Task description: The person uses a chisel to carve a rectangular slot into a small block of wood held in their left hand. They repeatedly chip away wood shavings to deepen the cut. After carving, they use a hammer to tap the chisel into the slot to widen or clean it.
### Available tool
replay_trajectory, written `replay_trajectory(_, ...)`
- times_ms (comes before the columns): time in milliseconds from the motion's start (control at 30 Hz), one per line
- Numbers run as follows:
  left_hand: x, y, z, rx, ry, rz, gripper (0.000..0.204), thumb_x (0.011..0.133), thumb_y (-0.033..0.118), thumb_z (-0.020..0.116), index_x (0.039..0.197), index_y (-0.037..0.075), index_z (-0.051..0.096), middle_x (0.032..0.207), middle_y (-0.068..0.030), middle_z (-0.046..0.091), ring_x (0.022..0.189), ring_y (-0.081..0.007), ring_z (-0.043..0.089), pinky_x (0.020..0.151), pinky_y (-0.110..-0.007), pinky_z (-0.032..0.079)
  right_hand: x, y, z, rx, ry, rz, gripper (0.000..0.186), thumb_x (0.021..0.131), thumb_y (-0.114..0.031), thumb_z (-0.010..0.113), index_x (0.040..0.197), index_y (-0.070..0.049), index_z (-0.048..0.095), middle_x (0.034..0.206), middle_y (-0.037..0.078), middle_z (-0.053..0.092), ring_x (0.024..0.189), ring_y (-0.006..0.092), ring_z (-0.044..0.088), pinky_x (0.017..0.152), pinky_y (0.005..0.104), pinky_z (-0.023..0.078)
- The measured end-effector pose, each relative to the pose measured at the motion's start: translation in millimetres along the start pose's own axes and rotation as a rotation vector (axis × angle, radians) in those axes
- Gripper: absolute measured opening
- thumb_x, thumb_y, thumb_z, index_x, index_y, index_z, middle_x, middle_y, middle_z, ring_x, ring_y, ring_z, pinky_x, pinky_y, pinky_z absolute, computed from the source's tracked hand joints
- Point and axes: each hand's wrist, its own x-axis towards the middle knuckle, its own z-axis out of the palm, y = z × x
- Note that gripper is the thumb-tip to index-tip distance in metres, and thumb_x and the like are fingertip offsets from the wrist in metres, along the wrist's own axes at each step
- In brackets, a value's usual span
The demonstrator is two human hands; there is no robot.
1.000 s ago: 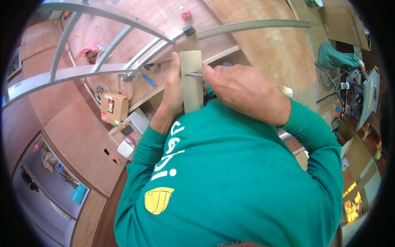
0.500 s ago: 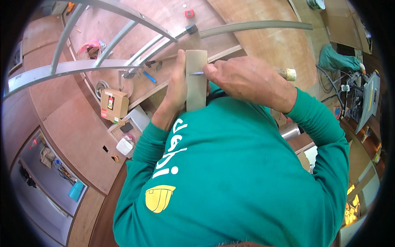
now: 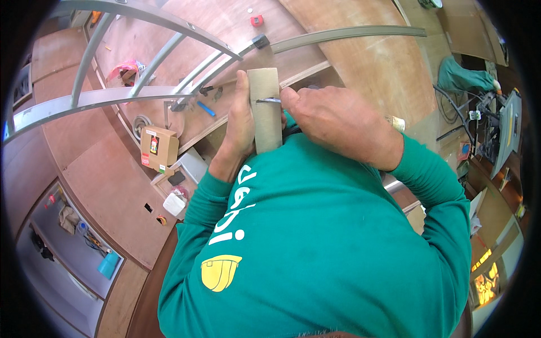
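Note:
My left hand (image 3: pixel 240 121) is closed around the side of a long, flat tan block (image 3: pixel 265 121), held upright against my chest. Across the block's upper face lies the thin metal tip of a slim tool (image 3: pixel 269 101). My right hand (image 3: pixel 332 115) is closed round that tool, so most of it is hidden. A pale, round-ended piece (image 3: pixel 396 123) shows past the right wrist; whether it belongs to the tool I cannot tell.
An aluminium ladder (image 3: pixel 112 93) stands at upper left. Near it are a cardboard box (image 3: pixel 159 147), a blue pen-like stick (image 3: pixel 206 109) and a red tape measure (image 3: pixel 257 21). A long metal strip (image 3: pixel 349 35) crosses the plywood. Machinery with cables (image 3: pixel 496 124) is at right.
The metal tip has turned a little on the block's face. The pale round end beyond my right wrist sits lower and is more covered. Both hands keep their hold.

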Motion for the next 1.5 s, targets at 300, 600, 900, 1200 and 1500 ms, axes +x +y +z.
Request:
replay_trajectory(300,-4,1,0,-0.078,0.037,0.039,0.071,0.117,0.066,0.030,0.134,0.007,0.066,0.113,-0.0094,0.074,0.102,-0.0186,0.074,0.088,-0.035,0.062,0,-8,3,-0.091,0.095,-0.118,0.020,0.097,-0.012,0.063,0.112,0.002,0.064,0.109,0.013,0.071,0.102,0.0235,0.075,0.083,0.0351,0.063)
replay_trajectory(600,-2,6,-11,0.039,-0.064,-0.018,0.085,0.110,0.079,0.028,0.120,0.006,0.069,0.087,-0.0094,0.071,0.067,-0.0190,0.070,0.059,-0.033,0.059,7,6,6,-0.080,0.007,-0.109,0.018,0.099,-0.013,0.064,0.109,0.002,0.061,0.091,0.013,0.072,0.089,0.0295,0.078,0.075,0.0406,0.063)
replay_trajectory(900,-6,10,2,0.080,-0.047,-0.019,0.082,0.111,0.078,0.028,0.114,0.007,0.070,0.082,-0.0095,0.070,0.061,-0.0191,0.068,0.054,-0.031,0.057,2,18,5,0.008,0.023,-0.096,0.013,0.102,-0.011,0.061,0.109,-0.002,0.055,0.085,0.017,0.073,0.082,0.0366,0.077,0.067,0.0480,0.061)
replay_trajectory(1200,-1,9,0,0.103,-0.031,-0.028,0.086,0.110,0.080,0.028,0.110,0.005,0.070,0.081,-0.0089,0.070,0.061,-0.0187,0.070,0.054,-0.032,0.058,-11,16,-8,0.103,-0.047,0.053,0.017,0.099,-0.007,0.061,0.113,-0.003,0.054,0.088,0.019,0.072,0.086,0.0391,0.074,0.071,0.0502,0.059)
replay_trajectory(1500,5,9,1,0.015,-0.023,-0.024,0.085,0.110,0.079,0.029,0.113,0.005,0.071,0.082,-0.0094,0.071,0.062,-0.0191,0.070,0.056,-0.032,0.060,-5,8,14,0.244,0.023,0.130,0.014,0.106,-0.017,0.062,0.108,-0.005,0.054,0.094,0.020,0.071,0.087,0.0424,0.071,0.072,0.0525,0.056)
